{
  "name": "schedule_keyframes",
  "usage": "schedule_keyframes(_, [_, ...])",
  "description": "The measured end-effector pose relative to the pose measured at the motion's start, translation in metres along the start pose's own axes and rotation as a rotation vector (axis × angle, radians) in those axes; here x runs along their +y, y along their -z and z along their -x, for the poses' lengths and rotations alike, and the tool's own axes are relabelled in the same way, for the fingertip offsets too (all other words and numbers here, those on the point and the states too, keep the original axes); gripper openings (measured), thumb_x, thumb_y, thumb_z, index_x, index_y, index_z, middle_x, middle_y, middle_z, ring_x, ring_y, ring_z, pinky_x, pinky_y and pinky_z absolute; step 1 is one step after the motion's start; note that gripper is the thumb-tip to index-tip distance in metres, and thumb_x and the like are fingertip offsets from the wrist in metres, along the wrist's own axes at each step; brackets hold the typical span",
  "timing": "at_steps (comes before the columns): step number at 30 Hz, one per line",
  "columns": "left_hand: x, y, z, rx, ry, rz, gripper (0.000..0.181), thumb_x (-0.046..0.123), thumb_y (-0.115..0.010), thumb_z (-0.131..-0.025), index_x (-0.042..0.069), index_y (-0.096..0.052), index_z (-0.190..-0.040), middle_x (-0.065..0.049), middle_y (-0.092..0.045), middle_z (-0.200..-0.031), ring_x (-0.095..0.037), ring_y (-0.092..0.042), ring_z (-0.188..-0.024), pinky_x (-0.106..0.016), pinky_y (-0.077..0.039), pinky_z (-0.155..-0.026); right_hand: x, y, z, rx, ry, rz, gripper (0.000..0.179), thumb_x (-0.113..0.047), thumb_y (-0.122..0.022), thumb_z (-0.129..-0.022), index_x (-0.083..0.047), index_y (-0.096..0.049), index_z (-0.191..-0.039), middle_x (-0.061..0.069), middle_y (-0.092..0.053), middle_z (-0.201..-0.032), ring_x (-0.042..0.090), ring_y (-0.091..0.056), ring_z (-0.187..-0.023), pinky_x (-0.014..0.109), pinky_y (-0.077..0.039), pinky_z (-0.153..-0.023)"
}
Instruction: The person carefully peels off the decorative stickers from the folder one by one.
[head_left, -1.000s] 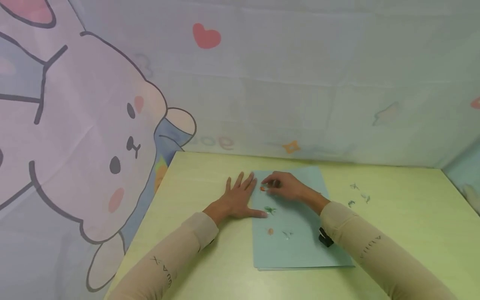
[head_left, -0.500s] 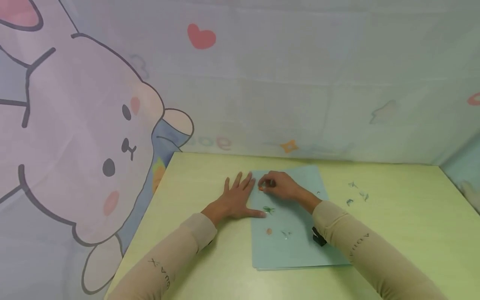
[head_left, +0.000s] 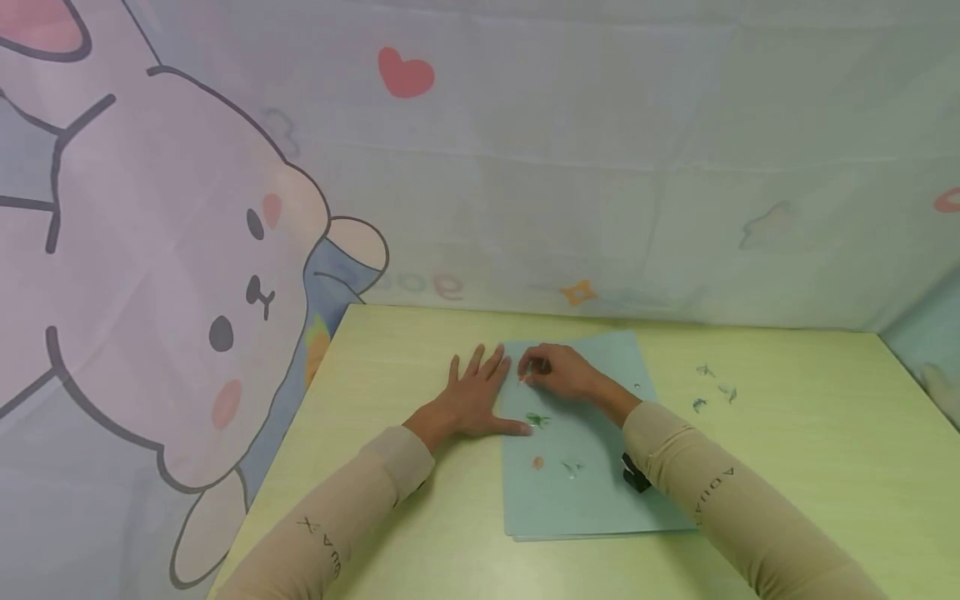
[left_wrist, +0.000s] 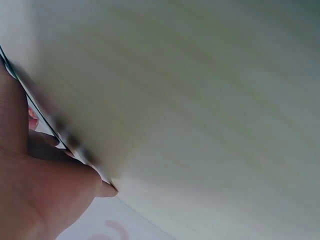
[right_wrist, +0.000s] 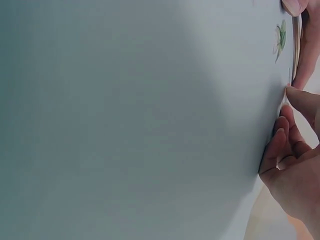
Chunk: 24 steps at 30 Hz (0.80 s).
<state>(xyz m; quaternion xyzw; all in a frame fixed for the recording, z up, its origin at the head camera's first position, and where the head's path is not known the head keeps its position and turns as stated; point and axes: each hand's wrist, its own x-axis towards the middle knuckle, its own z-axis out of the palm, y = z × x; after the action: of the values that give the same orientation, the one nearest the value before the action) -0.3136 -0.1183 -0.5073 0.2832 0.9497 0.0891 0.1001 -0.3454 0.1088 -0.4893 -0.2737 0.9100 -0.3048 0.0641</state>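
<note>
A pale blue sheet (head_left: 600, 507), with another layer showing beneath its front edge, lies on the table. My left hand (head_left: 474, 404) rests flat along its left edge, fingers spread and thumb over the paper. Near the far left corner, my right hand (head_left: 564, 372) pinches a small clear sticker (head_left: 522, 380) with a trace of orange, at the paper's surface; fingertips cover most of it. Nearer to me on the sheet are a green leafy sticker (head_left: 536, 420), an orange one and a pale clear one (head_left: 573, 468). In the right wrist view, thumb and fingertips meet at the paper.
Several small bluish clear stickers, such as this dark blue one (head_left: 699, 405), lie on the yellow table (head_left: 810, 450) right of the sheet. A black object (head_left: 636, 473) shows by the right sleeve. A cloth printed with a rabbit (head_left: 172, 292) hangs behind and at the left.
My right hand has drawn its fingertips together over the orange sticker near the far left corner, and less orange shows now. My left hand stays in place.
</note>
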Motion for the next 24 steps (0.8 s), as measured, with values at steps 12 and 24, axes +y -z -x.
schedule_keyframes(12, [0.0007,-0.0001,-0.0001,0.001,-0.005,0.001,0.126,0.091,-0.055,-0.085,0.012,-0.008,-0.172,-0.006,0.006,-0.179,-0.037,0.008,-0.163,-0.071,-0.002,-0.123,-0.0006,0.0019,0.0006,-0.031,-0.008,-0.028,0.004,-0.009,-0.073,-0.100,-0.009,-0.074,-0.104,0.001,-0.067,-0.091,0.015,-0.059,-0.082,0.039,-0.049,-0.079])
schedule_keyframes(24, [0.0008,0.0001,0.0009,0.000,-0.001,0.000,0.126,0.091,-0.055,-0.084,0.012,-0.008,-0.172,-0.005,0.007,-0.178,-0.036,0.009,-0.163,-0.071,-0.001,-0.123,-0.0004,0.0075,0.0034,-0.060,0.013,-0.143,0.005,-0.007,-0.070,-0.102,-0.004,-0.073,-0.103,0.003,-0.071,-0.097,0.016,-0.062,-0.089,0.040,-0.049,-0.086])
